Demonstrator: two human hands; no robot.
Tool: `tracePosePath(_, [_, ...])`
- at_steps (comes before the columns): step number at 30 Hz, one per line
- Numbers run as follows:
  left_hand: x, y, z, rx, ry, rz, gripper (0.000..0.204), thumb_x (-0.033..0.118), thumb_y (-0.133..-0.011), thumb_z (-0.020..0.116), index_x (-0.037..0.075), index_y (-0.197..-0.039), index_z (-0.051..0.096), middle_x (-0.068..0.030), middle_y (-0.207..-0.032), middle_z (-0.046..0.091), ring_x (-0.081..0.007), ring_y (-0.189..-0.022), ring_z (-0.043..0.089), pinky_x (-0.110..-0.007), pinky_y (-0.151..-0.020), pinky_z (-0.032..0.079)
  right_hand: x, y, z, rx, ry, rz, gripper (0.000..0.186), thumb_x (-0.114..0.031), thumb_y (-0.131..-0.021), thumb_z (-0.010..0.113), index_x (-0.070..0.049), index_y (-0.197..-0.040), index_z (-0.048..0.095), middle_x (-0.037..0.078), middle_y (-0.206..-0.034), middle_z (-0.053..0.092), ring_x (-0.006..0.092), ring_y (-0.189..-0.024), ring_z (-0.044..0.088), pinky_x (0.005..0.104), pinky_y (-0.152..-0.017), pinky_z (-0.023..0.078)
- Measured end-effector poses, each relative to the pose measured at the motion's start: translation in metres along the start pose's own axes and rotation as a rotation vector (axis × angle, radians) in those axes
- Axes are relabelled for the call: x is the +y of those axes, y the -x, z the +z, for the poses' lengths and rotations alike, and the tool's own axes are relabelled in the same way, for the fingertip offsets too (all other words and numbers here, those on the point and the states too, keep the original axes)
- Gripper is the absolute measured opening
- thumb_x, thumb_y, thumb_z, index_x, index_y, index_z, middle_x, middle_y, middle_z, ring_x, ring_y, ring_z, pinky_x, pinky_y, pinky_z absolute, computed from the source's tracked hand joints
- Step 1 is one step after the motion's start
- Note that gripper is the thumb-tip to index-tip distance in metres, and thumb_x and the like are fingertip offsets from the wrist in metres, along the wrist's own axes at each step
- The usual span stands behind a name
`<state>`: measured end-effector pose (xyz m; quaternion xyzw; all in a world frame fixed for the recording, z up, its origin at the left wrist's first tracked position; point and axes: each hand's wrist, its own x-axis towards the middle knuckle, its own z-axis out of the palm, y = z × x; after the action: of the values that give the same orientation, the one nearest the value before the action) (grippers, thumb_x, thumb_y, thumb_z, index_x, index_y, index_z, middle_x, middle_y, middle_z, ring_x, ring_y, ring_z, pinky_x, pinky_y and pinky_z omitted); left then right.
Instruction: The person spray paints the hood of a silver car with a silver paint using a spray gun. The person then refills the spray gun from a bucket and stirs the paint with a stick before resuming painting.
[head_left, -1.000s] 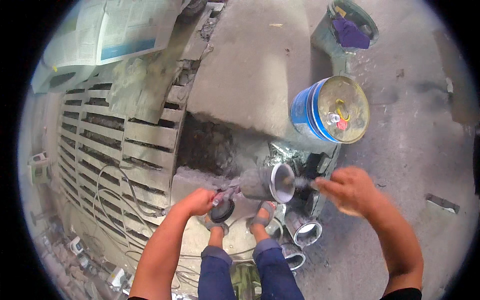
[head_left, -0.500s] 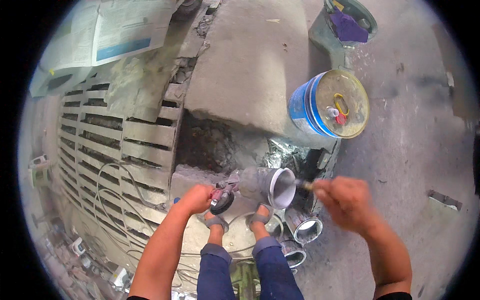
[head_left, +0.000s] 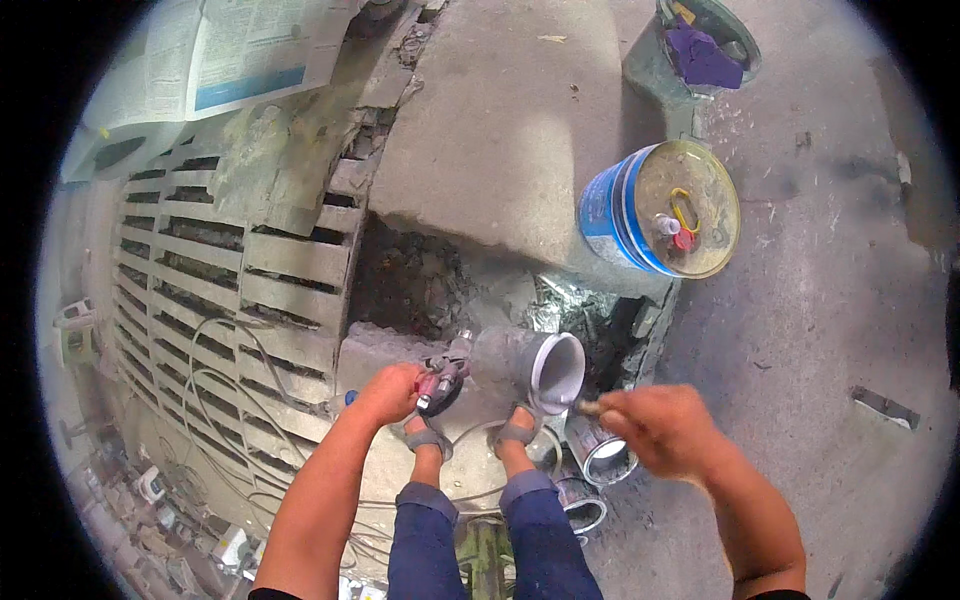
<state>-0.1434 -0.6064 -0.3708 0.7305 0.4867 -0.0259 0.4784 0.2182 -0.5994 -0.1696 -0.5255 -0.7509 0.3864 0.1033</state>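
Observation:
My left hand [head_left: 393, 391] is closed round the red and metal grip of a spray gun [head_left: 446, 375]. Joined to the gun is a wide grey cup [head_left: 505, 362], tipped so that its open, pale-rimmed mouth faces right and toward me. In my closed right hand [head_left: 657, 430] is a thin tan-handled tool [head_left: 588, 407]. Its tip reaches the lower right of the cup's mouth; whether it touches the inside I cannot tell, and its working end is too small to make out.
Beyond my feet lies a broken pit [head_left: 410, 285] beside a slatted floor grate [head_left: 200, 280]. A blue drum [head_left: 610, 215] stands ahead to the right, with a bucket [head_left: 650, 65] behind it. Paint-stained pots [head_left: 608, 462] sit near my right foot. A hose [head_left: 200, 400] loops at left.
My right hand has come down and slightly left, bringing the tool's tip lower at the cup's mouth. The gun and cup have shifted and turned a little in my left hand.

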Motion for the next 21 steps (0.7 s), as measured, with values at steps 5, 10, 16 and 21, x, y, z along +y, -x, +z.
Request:
tracePosePath(5, [0.0,0.002,0.002,-0.003,-0.036,-0.051,0.011,0.016,-0.079,0.056,0.005,-0.08,0.057,-0.018,-0.081,0.06,-0.04,-0.078,0.056,-0.045,-0.066,0.045,0.004,-0.03,0.013,0.101,0.419,-0.134,0.019,-0.018,-0.076,0.065,-0.01,-0.093,0.062,0.008,-0.064,0.053,0.0253,-0.058,0.058,0.0374,-0.053,0.046])
tracePosePath(10, [-0.008,0.006,0.007,0.048,-0.052,0.013,0.013,0.018,-0.079,0.057,0.005,-0.084,0.058,-0.0169,-0.083,0.061,-0.0392,-0.079,0.057,-0.045,-0.067,0.046,0.005,-0.035,0.042,-0.065,0.063,-0.113,0.017,-0.017,-0.076,0.064,-0.012,-0.093,0.062,0.006,-0.062,0.052,0.0248,-0.057,0.057,0.0378,-0.051,0.046])
tracePosePath(16, [-0.007,0.009,0.009,0.085,-0.05,-0.013,0.015,0.016,-0.077,0.059,0.006,-0.087,0.058,-0.0166,-0.086,0.061,-0.0385,-0.084,0.056,-0.044,-0.07,0.046,0.006,-0.048,0.043,0.024,0.33,-0.018,0.013,-0.022,-0.083,0.061,-0.009,-0.085,0.06,0.009,-0.067,0.059,0.0291,-0.062,0.059,0.0395,-0.05,0.044])
tracePosePath(21, [-0.015,0.007,0.013,0.099,-0.075,-0.045,0.015,0.015,-0.076,0.059,0.006,-0.087,0.058,-0.0171,-0.087,0.06,-0.0387,-0.086,0.056,-0.044,-0.072,0.046,-0.002,-0.043,0.041,-0.071,-0.28,0.409,0.024,-0.026,-0.09,0.055,-0.004,-0.09,0.064,0.007,-0.066,0.06,0.0187,-0.058,0.059,0.0337,-0.052,0.045])
